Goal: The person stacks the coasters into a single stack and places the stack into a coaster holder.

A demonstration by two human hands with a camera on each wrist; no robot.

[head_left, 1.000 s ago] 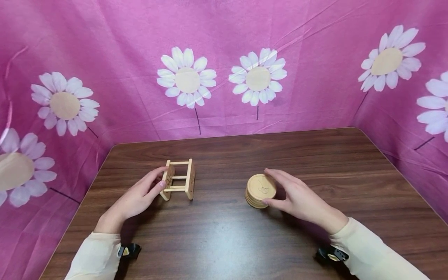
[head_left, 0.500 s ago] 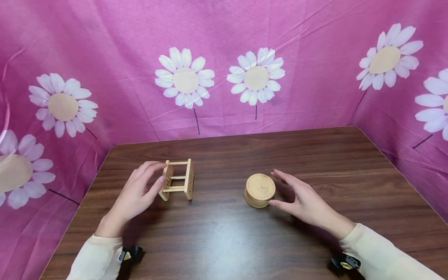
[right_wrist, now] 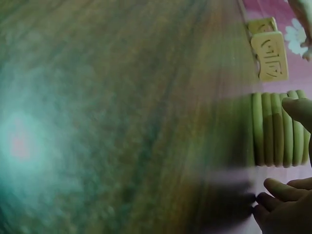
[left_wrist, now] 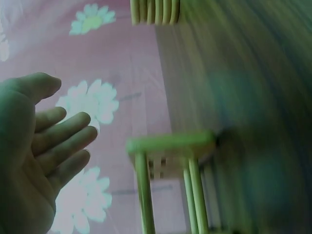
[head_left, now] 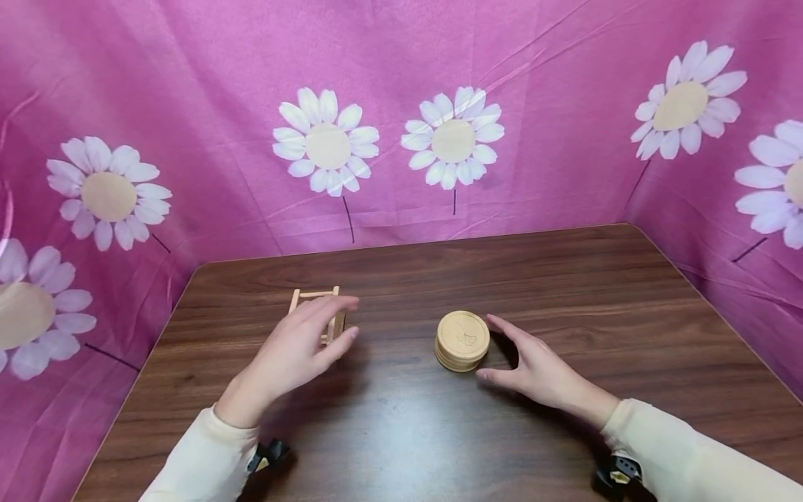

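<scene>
A stack of round wooden coasters stands on the table, its top one marked with a leaf drawing. My right hand is just right of it, thumb and fingers spread around that side. In the right wrist view the coasters show edge-on between thumb and fingers. To the left is a small wooden coaster holder, two carved end panels joined by thin rods. My left hand hovers over it with fingers extended, hiding much of it from the head view. The left wrist view shows the holder beside the empty palm.
The dark wood-grain table ends at the back against a pink cloth printed with white daisies. A black wrist strap is on the left wrist, another black strap on the right.
My left hand has left the holder's left end and moved right over it. My right hand has drawn back slightly from the coasters. Holder and stack stay in place.
</scene>
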